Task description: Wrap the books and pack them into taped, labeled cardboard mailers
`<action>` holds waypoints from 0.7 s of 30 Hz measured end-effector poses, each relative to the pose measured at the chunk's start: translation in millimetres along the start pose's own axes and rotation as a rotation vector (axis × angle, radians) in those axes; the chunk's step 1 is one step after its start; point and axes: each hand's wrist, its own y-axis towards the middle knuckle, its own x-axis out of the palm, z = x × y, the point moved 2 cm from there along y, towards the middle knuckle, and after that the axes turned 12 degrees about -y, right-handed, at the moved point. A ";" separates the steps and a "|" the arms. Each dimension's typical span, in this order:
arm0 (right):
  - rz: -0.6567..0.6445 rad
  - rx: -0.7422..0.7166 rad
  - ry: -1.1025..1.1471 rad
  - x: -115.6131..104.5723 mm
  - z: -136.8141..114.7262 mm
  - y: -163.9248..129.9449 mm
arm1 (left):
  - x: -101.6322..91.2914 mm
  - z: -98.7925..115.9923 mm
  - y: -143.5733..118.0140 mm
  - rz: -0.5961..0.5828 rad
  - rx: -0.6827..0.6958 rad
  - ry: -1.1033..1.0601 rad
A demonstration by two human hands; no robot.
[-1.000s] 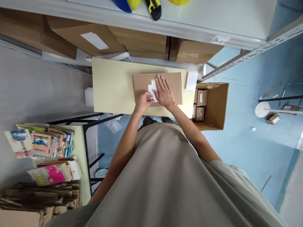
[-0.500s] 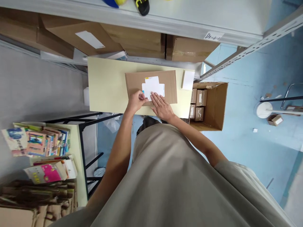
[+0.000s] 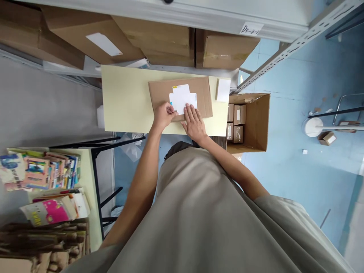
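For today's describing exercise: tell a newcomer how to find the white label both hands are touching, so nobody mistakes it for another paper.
Start at the pale yellow table below the shelf. On it lies a flat brown cardboard package; the white label lies on that, under the left hand and right hand. Unlike the plain white slip beside the package, it has notched edges.

Bright even indoor light, soft faint shadows, sharp centre, wide-angle bending and stretching at edges

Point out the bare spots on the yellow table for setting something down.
Widest: left part of the table, beside the flat carton. Crowded: the carton's near edge, under the left hand and right hand on the white label.
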 end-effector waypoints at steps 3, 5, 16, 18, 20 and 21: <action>0.003 0.045 -0.021 3.0 -4.4 -10.4 | 3.1 -0.7 -1.7 -0.019 0.017 0.021; 0.030 0.099 -0.062 4.0 -4.3 0.8 | 4.8 -1.6 -0.5 -0.029 0.038 0.023; 0.093 0.278 -0.299 7.7 -13.1 15.2 | 21.1 -16.5 5.5 -0.013 0.162 -0.047; 0.079 0.279 -0.306 6.6 -19.8 -4.1 | 24.2 -16.6 -3.6 -0.019 0.167 -0.030; 0.075 0.245 -0.281 0.5 -19.3 -22.5 | 21.8 -17.9 -18.3 -0.044 0.177 -0.005; 0.089 0.227 -0.257 -4.7 -14.7 -31.8 | 17.0 -20.1 -27.4 -0.046 0.181 -0.003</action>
